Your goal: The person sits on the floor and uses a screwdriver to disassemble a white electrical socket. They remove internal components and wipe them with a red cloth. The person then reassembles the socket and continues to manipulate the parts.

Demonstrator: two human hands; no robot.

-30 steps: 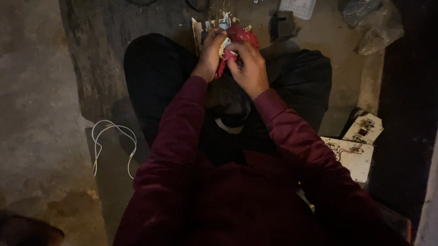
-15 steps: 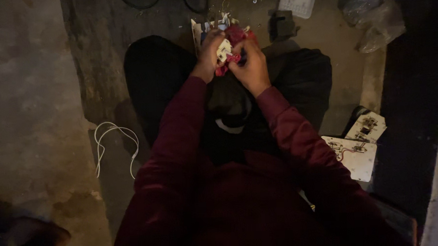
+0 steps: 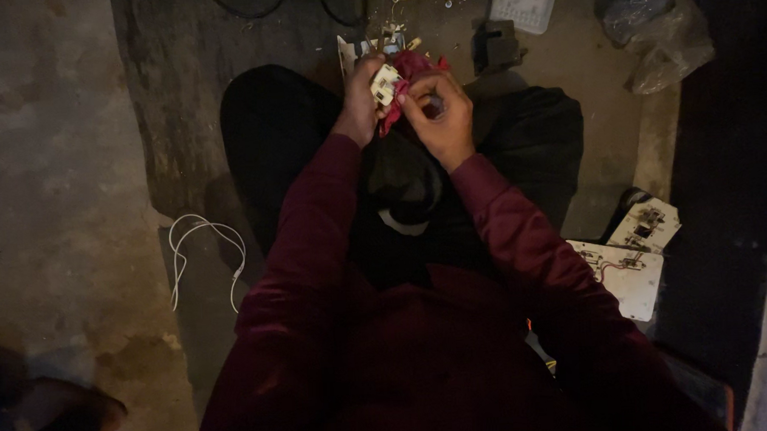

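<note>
Both hands are raised together above the person's lap, close enough that the fingertips nearly meet. The left hand (image 3: 361, 106) is closed around a small cream-white plastic switch part (image 3: 386, 84), gripping it between thumb and fingers so that its face tilts toward the camera. The right hand (image 3: 438, 112) is curled just beside it, fingers bent inward and pinching a bunch of red wires (image 3: 408, 70) that springs up between the two hands and touches the switch part. Whether the right hand's fingers press the switch part itself cannot be told in the dim light. Below the hands lie the dark red sleeves and the black trousers of the seated person. Just beyond the hands, on the concrete floor (image 3: 59, 167), a white plate with small metal bits (image 3: 352, 48) stands partly hidden behind the fingers, and a dark blocky object (image 3: 494, 43) sits a little to the right of them. Farther beyond the right hand lies a pale ribbed rectangular cover (image 3: 522, 5), and a crumpled clear plastic bag (image 3: 657, 27) lies well off to the right. Down to the right of the right arm rest two white switch boards with mounted parts (image 3: 631, 258), one overlapping the other. Well to the left of the left arm a thin white looped cable (image 3: 205, 251) lies on the floor.
</note>
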